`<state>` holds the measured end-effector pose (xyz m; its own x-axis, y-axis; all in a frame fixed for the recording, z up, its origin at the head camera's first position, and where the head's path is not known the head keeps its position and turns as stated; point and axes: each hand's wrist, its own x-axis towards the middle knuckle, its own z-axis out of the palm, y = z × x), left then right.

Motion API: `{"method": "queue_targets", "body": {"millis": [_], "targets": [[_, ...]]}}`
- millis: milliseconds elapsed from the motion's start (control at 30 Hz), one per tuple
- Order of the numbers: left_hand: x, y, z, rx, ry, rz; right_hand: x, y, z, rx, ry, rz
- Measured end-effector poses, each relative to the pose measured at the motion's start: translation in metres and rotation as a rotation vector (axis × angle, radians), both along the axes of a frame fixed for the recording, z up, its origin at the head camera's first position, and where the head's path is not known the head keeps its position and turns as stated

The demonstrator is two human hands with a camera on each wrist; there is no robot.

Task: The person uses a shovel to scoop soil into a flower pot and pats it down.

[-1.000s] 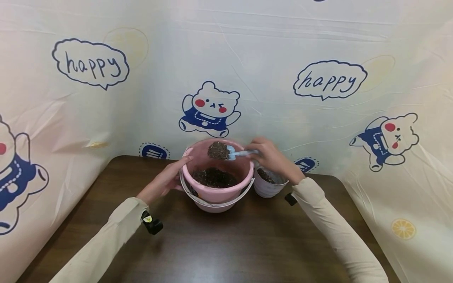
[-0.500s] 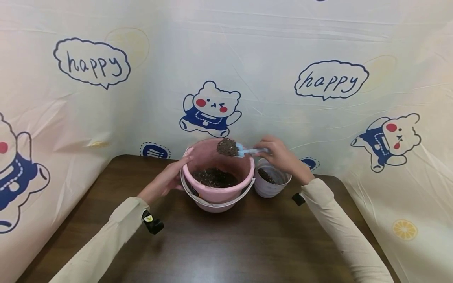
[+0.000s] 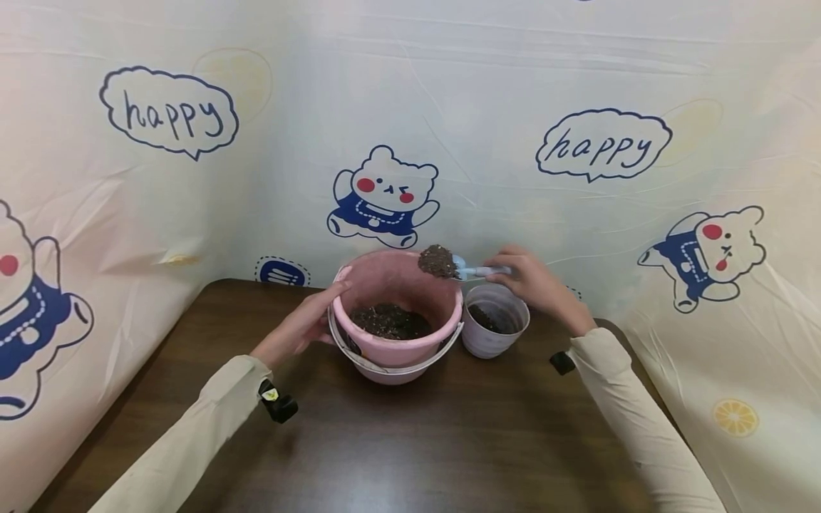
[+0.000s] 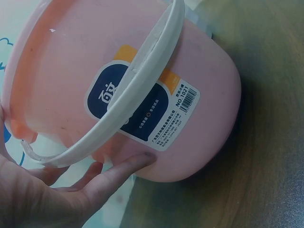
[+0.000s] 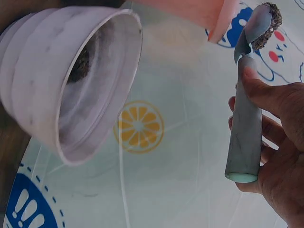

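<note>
The round pink bucket (image 3: 393, 352), pale blue trowel (image 3: 477, 271) and ridged whitish pot (image 3: 485, 346) look like plastic — the crumbly dark soil (image 3: 388, 323) rough, the brown wood-grained table (image 3: 417, 434) glossy, the pale printed sheet (image 3: 487, 92) creased.

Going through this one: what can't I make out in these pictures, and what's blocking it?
Left wrist: the smallest print on the label, too small and blurred; part of the label also lies behind the white handle.
Left wrist: part of the left hand, cut off by the left edge.
Head: the face of the trowel scoop, covered by heaped soil.
Right wrist: most of the pink bucket, cut off by the top edge.
</note>
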<state>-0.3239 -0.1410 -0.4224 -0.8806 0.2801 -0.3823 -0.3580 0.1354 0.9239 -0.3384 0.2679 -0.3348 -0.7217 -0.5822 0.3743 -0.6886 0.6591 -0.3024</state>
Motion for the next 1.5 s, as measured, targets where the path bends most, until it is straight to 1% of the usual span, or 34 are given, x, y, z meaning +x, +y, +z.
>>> {"method": "queue_targets", "body": {"millis": [233, 400, 633, 767, 867, 1033, 1167, 1367, 1433, 1500], "targets": [[0.0, 0.0, 0.0, 0.011, 0.022, -0.018, 0.0, 0.023, -0.005, -0.017, 0.037, 0.001], [0.0, -0.001, 0.0, 0.018, 0.031, -0.023, 0.004, 0.038, -0.004, -0.025, 0.048, -0.028], [0.001, -0.001, 0.0, 0.008, 0.024, -0.018, 0.007, 0.06, -0.007, 0.01, 0.008, -0.094], [0.001, -0.001, 0.001, 0.002, 0.019, -0.02, 0.009, 0.074, -0.012, 0.032, -0.016, -0.106], [0.002, -0.002, 0.001, -0.003, 0.023, -0.021, 0.009, 0.086, -0.017, 0.043, -0.018, -0.102], [0.003, -0.002, 0.002, 0.002, 0.027, -0.026, 0.009, 0.104, -0.024, 0.071, -0.009, -0.122], [0.003, 0.0, 0.003, 0.003, 0.028, -0.022, 0.012, 0.111, -0.024, 0.13, 0.014, -0.175], [0.002, 0.001, 0.002, 0.018, 0.026, -0.003, 0.021, 0.106, -0.018, 0.228, 0.049, -0.304], [0.003, 0.001, 0.001, 0.021, 0.021, 0.006, 0.024, 0.103, -0.017, 0.252, 0.08, -0.335], [0.002, 0.001, 0.0, 0.015, 0.025, -0.001, 0.025, 0.101, -0.017, 0.281, 0.136, -0.347]]}}
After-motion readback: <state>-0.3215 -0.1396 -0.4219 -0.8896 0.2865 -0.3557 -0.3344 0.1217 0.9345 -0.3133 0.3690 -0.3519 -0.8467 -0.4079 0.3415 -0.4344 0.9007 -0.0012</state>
